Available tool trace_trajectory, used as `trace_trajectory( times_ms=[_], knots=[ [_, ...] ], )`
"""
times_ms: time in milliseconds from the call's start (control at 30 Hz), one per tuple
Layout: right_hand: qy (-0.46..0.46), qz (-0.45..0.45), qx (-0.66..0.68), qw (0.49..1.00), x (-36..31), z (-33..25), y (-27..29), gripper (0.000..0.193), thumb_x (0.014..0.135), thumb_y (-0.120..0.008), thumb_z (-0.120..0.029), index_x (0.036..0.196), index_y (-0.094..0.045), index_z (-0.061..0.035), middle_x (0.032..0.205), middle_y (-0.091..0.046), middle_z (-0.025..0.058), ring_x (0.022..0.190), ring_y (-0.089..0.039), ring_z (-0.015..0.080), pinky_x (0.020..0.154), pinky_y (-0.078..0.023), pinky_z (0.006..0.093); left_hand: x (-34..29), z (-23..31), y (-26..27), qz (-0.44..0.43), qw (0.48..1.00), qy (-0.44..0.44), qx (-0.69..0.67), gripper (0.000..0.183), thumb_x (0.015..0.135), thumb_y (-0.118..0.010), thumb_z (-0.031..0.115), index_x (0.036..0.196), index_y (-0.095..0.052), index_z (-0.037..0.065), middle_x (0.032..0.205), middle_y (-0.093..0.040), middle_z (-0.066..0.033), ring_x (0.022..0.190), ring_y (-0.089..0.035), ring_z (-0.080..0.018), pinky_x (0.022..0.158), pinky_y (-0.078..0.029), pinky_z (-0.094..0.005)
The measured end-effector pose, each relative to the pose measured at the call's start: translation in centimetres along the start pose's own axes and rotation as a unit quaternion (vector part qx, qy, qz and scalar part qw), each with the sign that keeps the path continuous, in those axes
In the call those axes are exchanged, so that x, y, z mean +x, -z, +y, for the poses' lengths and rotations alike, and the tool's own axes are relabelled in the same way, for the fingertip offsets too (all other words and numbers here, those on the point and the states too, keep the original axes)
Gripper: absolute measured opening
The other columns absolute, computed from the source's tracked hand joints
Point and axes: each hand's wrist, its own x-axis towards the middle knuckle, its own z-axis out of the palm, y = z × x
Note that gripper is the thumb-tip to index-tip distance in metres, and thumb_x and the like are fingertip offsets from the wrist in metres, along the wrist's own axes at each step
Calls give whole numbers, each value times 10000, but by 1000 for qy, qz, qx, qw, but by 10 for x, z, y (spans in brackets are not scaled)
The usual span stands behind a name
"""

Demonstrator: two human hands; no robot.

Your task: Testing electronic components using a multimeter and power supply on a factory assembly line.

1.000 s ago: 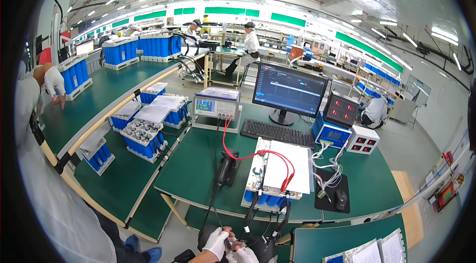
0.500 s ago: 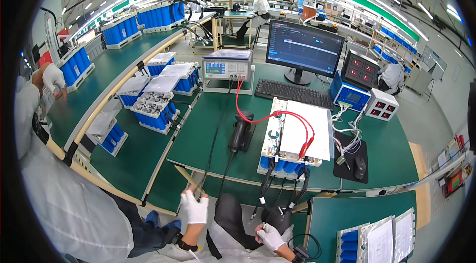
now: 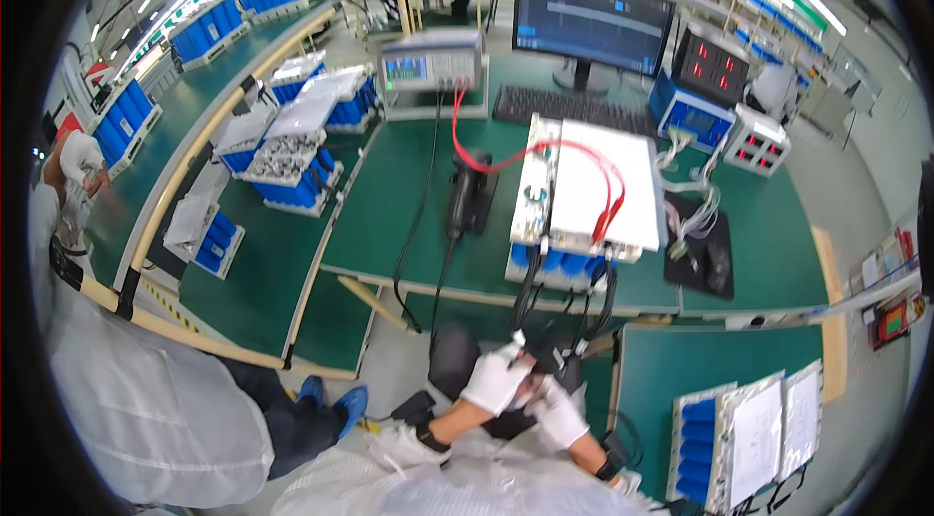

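Observation:
Above my lap, my left hand (image 3: 494, 380) and my right hand (image 3: 558, 413), both in white gloves with bare fingertips, meet with fingers bent together. Blur and the fingers hide what is between them. Just beyond my hands hang black cables (image 3: 526, 300) with white-tagged ends, coming from the front of a blue-celled battery pack (image 3: 533, 214). A white sheet (image 3: 599, 187) lies on top of that pack, with a red clip lead (image 3: 609, 216) at its right side. A black lead (image 3: 416, 224) runs down over the desk's front edge on the left.
On the green desk (image 3: 389, 253) are a bench meter (image 3: 431, 67), a monitor (image 3: 592, 25), a keyboard (image 3: 574, 109), a handheld scanner (image 3: 467, 197) and a mouse (image 3: 717, 271). Another pack (image 3: 702, 448) stands at lower right. A person in white (image 3: 156, 409) stands close at left.
My left hand has moved right, away from beside the hanging black lead, to meet my right hand. My right hand has risen slightly. The view has tipped downward.

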Motion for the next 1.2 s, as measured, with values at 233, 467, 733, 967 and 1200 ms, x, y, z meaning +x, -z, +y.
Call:
trace_trajectory(
  times_ms=[233, 467, 733, 967, 1200],
  knots=[
    [23, 12, -30, 999, 1, -14, 0, 416, 794, -402, 109, 1189, -443, -13, 860, -590, 77, 707, -548, 172, 662, -456, 275, -9, 0, -4, -14, 997, 51, -55, 166, 818, -576, 111, 858, -628, -41, 643, -629, -90, 579, -604, -131, 515, -468, -283],
    [26, -15, -143, 989, 6, -34, 1, 409, 822, -455, 70, 1220, -386, 9, 953, -618, 166, 821, -622, 294, 715, -485, 349, 1, -17, 2, 20, 970, 48, -236, 65, 823, -538, -28, 853, -596, -25, 734, -617, -73, 634, -600, -124, 590, -478, -248],
    [45, 10, -177, 983, 9, -26, -1, 387, 805, -476, 68, 1186, -447, 7, 1000, -592, 209, 816, -605, 337, 742, -481, 383, -1, -9, 2, 32, 990, 55, -126, 104, 816, -536, -39, 898, -600, -33, 729, -610, -58, 604, -558, -112, 570, -453, -242],
    [124, 108, -119, 979, 13, -19, -9, 326, 820, -524, 33, 1142, -487, 5, 953, -628, 191, 831, -632, 299, 718, -492, 352, 1, -9, 0, -18, 967, 105, -230, 147, 812, -522, -47, 932, -604, -27, 727, -609, -54, 592, -550, -113, 553, -441, -244],
    [-26, 185, 110, 976, 8, -31, -9, 137, 863, -575, 0, 995, -571, 34, 819, -656, 67, 655, -607, 91, 537, -465, 216, 2, -11, -1, 20, 970, 54, -238, 149, 805, -536, -40, 931, -602, 6, 730, -608, -46, 616, -560, -109, 562, -435, -235]
  ],
)
